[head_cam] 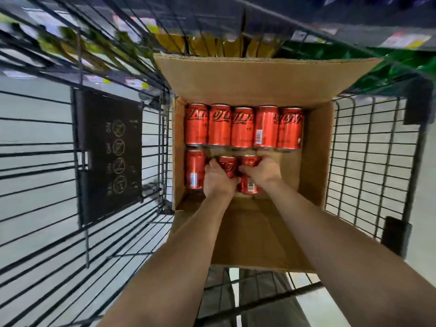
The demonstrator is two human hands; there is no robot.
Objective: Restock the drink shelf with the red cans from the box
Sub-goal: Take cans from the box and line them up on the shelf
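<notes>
An open cardboard box (316,147) sits in a wire shopping cart. Several red cans (243,127) lie on their sides in a row along its far end. Nearer me lie three more. My left hand (218,182) grips the middle one, a red can (228,165). My right hand (262,169) grips the red can (249,185) beside it on the right. A third red can (194,168) lies loose at the left wall of the box. The right part of the near row shows bare cardboard.
The black wire cart (368,161) surrounds the box, with a black warning plate (109,156) on its left side. Blurred store shelves with yellow packs (226,47) and green packs (387,64) run across the top. Grey floor shows through the wires.
</notes>
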